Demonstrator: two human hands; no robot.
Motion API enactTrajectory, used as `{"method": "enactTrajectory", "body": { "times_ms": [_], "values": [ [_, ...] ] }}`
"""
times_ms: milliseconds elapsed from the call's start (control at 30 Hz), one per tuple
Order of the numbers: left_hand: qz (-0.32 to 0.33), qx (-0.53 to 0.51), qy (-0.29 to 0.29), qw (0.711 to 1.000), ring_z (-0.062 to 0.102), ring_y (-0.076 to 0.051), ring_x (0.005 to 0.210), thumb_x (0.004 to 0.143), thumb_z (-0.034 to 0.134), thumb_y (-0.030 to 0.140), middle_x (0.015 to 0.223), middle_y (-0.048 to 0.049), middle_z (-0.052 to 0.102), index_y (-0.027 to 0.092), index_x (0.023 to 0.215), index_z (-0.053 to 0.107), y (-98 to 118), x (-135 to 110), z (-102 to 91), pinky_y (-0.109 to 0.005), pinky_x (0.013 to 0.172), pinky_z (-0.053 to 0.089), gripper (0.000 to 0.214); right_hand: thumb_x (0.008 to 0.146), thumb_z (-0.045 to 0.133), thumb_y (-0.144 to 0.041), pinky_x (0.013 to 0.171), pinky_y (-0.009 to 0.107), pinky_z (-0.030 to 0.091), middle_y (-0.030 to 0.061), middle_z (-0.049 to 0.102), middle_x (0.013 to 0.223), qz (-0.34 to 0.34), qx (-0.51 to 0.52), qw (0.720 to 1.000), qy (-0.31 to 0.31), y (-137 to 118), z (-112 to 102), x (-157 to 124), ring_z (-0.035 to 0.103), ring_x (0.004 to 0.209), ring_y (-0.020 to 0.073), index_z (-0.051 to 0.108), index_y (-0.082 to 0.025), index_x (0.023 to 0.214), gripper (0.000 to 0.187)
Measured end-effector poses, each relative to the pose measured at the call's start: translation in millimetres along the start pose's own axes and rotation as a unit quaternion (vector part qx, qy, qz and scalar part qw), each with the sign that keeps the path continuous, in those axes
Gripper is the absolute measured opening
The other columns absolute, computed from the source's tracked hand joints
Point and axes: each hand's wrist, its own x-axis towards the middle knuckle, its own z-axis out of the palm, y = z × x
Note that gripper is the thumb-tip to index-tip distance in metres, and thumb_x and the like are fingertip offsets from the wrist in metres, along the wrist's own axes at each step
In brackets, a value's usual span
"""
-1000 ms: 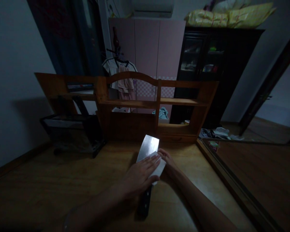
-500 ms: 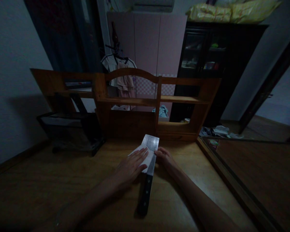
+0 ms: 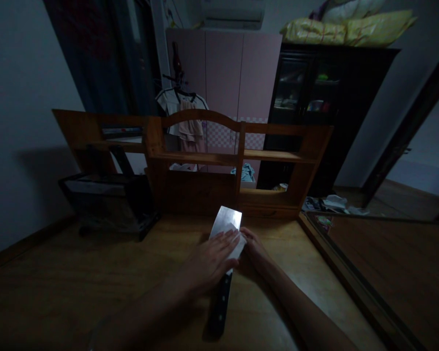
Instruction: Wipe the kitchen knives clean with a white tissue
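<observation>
At the frame's lower centre, the left hand (image 3: pixel 210 257) lies flat on a white cloth (image 3: pixel 237 251) over the knife (image 3: pixel 226 218); whether the right hand (image 3: pixel 255 248) grips is unclear. A sideways slip could cut fingers.

Head-worn camera, viewpoint above wooden tabletop (image 3: pixel 292 256), facing forward and down, cleaver (image 3: pixel 227 218) at close range, hutch (image 3: pixel 201 157) beyond, pink wardrobe (image 3: pixel 223 73) behind.

Yellow bags (image 3: pixel 314 31) are set on a black cabinet (image 3: pixel 354 87). A shirt (image 3: pixel 170 102) is hung before a pink wardrobe (image 3: pixel 223 78); an air conditioner (image 3: pixel 234 13) is mounted above. A curtain (image 3: pixel 95 63) is hung at left.
</observation>
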Motion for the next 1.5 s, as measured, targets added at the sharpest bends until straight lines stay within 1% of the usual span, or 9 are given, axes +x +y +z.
{"method": "enactTrajectory", "body": {
  "times_ms": [100,267,433,833,933,1067,1167,1300,1500],
  "values": [
    [0.009,-0.022,-0.029,0.999,0.023,-0.02,0.141,0.097,0.033,0.043,0.153,-0.0024,0.024,0.026,0.149,0.023,9,-7,10.9,-0.041,0.115,0.025,0.055,0.07,0.076,-0.032,0.062,0.025,0.045,0.0006,0.066,0.075,-0.003,-0.013,1.0,0.001,1,-4,3,0.059,0.065,0.015,0.065,-0.019,0.079,0.019],
    [0.004,-0.023,-0.032,0.999,0.023,-0.02,0.141,0.098,0.032,0.041,0.153,-0.0039,0.024,0.025,0.149,0.023,2,-11,17.4,-0.041,0.116,0.024,0.054,0.071,0.076,-0.031,0.06,0.024,0.043,-0.0003,0.065,0.072,0.002,-0.021,1.0,-0.006,-3,-4,2,0.057,0.063,0.0138,0.065,-0.018,0.077,0.018],
    [-0.004,-0.006,-0.025,1.0,0.023,-0.021,0.141,0.097,0.033,0.04,0.153,-0.0052,0.026,0.023,0.148,0.026,-14,-12,21.0,-0.043,0.115,0.024,0.054,0.072,0.075,-0.03,0.064,0.026,0.046,0.0014,0.066,0.078,0.005,-0.009,1.0,-0.01,-3,-1,0,0.059,0.068,0.0148,0.065,-0.019,0.08,0.017],
    [-0.121,-0.063,0.037,0.99,0.019,-0.019,0.141,0.099,0.025,0.041,0.154,-0.0048,0.021,0.025,0.147,0.026,-64,-21,18.2,-0.044,0.115,0.022,0.051,0.074,0.075,-0.033,0.062,0.028,0.049,0.0027,0.066,0.079,0.02,0.007,1.0,-0.02,-3,4,-3,0.061,0.066,0.0156,0.063,-0.02,0.081,0.019],
    [-0.14,-0.085,0.051,0.985,0.019,-0.018,0.141,0.1,0.023,0.041,0.154,-0.0047,0.02,0.023,0.148,0.023,-69,-21,15.9,-0.043,0.115,0.021,0.052,0.075,0.074,-0.034,0.062,0.029,0.049,0.0034,0.065,0.08,0.022,0.005,1.0,-0.021,-2,4,-2,0.062,0.066,0.0165,0.063,-0.02,0.082,0.019],
    [-0.152,-0.09,0.088,0.98,0.018,-0.018,0.142,0.099,0.023,0.043,0.154,-0.0016,0.019,0.025,0.148,0.024,-58,-18,3.3,-0.042,0.116,0.021,0.052,0.077,0.072,-0.034,0.063,0.03,0.05,0.0045,0.066,0.082,0.022,0.002,1.0,-0.021,-1,4,-2,0.063,0.069,0.0172,0.063,-0.019,0.086,0.019],
    [-0.131,-0.08,0.103,0.983,0.017,-0.017,0.142,0.1,0.023,0.041,0.155,0.0006,0.018,0.027,0.148,0.023,-43,-13,-6.8,-0.04,0.117,0.02,0.05,0.076,0.073,-0.034,0.063,0.03,0.05,0.004,0.066,0.081,0.024,0.001,1.0,-0.02,-1,3,-2,0.062,0.068,0.0169,0.063,-0.019,0.085,0.021],
    [-0.063,-0.066,0.058,0.994,0.018,-0.016,0.142,0.1,0.025,0.039,0.155,0.0023,0.018,0.028,0.148,0.024,-21,-8,-7.3,-0.037,0.117,0.021,0.05,0.074,0.074,-0.035,0.062,0.028,0.048,0.0018,0.065,0.078,0.021,-0.001,1.0,-0.021,0,1,-1,0.061,0.066,0.0157,0.063,-0.02,0.086,0.022],
    [0.035,-0.037,-0.025,0.998,0.02,-0.019,0.141,0.098,0.032,0.037,0.154,-0.0039,0.023,0.022,0.148,0.025,-4,-10,12.8,-0.039,0.116,0.022,0.052,0.069,0.077,-0.031,0.06,0.023,0.043,-0.0009,0.063,0.071,-0.002,-0.023,1.0,-0.013,1,-6,5,0.056,0.064,0.0129,0.064,-0.018,0.076,0.02]
  ]
}}
